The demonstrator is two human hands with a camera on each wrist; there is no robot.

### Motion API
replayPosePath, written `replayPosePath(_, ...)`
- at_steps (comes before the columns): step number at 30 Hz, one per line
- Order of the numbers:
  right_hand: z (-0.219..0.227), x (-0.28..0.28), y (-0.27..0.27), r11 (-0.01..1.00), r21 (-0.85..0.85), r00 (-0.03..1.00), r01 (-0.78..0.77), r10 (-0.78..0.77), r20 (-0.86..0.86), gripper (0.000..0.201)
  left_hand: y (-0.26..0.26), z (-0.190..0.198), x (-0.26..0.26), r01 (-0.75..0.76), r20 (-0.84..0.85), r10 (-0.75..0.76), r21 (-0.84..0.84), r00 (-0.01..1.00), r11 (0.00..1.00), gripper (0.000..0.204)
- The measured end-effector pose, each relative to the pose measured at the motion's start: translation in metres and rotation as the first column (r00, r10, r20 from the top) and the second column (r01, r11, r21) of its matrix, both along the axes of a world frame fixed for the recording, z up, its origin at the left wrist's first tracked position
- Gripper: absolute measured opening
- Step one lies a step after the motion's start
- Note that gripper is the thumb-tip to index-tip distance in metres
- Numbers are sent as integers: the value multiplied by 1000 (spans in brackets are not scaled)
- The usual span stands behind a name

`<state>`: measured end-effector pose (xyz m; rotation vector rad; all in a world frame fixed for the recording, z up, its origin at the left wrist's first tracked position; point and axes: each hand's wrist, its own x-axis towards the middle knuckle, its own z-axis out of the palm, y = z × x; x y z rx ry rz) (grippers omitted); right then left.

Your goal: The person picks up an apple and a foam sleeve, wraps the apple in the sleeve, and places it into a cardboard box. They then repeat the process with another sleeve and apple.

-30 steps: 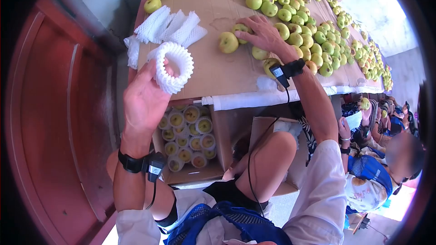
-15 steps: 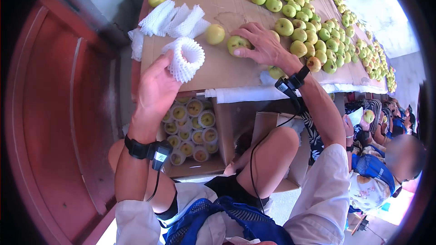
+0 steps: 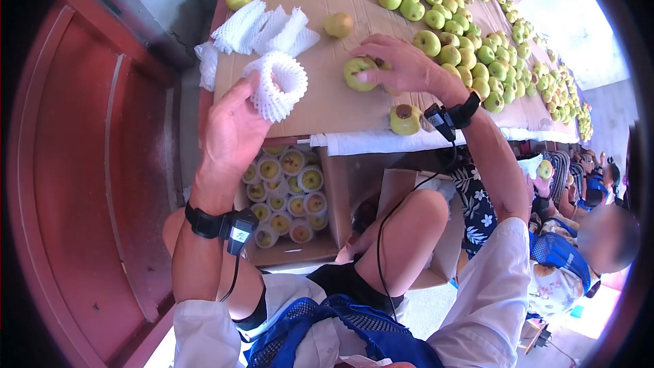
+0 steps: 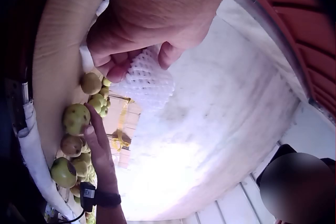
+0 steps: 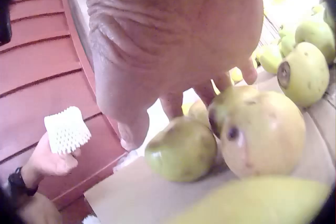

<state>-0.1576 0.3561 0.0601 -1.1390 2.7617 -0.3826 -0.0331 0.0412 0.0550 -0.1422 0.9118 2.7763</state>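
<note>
My left hand [image 3: 233, 129] holds a white foam net sleeve [image 3: 279, 86] with its round mouth spread, pinched between thumb and fingers; the left wrist view shows the sleeve [image 4: 150, 79] below those fingers. The right hand [image 3: 407, 67] lies over apples on the cardboard, its thumb on a green apple [image 3: 360, 73]. Seen from the right wrist, its fingers hang fairly straight behind a greenish apple [image 5: 181, 149] and a dark-spotted one [image 5: 262, 133]. Another apple [image 3: 338, 24] rests farther back, and one with a brown patch [image 3: 405, 119] is near the table edge.
Many apples [image 3: 487, 68] cover the table's right side. Flat foam sleeves [image 3: 238, 27] lie at the left, beside two apples. Below the table stands a box [image 3: 332, 197] of sleeved apples. Other people sit at the right.
The left hand has risen slightly and moved right with the sleeve. The right hand has shifted a little right. One apple has rolled farther back, and the brown-patched apple is now uncovered.
</note>
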Motion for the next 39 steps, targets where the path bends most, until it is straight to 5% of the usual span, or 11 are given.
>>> replayPosePath(2,16,-12,-7,991,-7,981,135,-133,139,60,-1,2,-1,-1,-4,1,-2,1000,1000,35)
replayPosePath(5,13,-50,-20,957,-53,958,287,-286,29,61,-3,1,-2,-1,-18,1,-6,1000,1000,33)
replayPosePath(14,-10,-101,-20,947,215,938,237,-281,202,61,-8,9,5,-37,-20,37,0,999,999,31)
replayPosePath(17,-14,-100,-9,969,124,957,216,-235,170,63,-14,-2,-1,-26,-46,27,30,999,999,30)
replayPosePath(23,6,-82,-28,946,-80,941,315,-299,161,63,-20,6,-6,-87,-90,91,51,992,995,28)
replayPosePath(27,29,-27,-74,988,-146,996,56,-45,82,61,-30,15,-7,-141,-78,148,93,986,986,29)
replayPosePath(31,18,33,-124,997,75,999,-32,31,13,62,-32,13,-10,-160,-64,165,81,984,984,32)
replayPosePath(39,1,74,-143,993,100,994,-68,58,98,66,-31,7,-10,-124,-81,129,61,988,990,32)
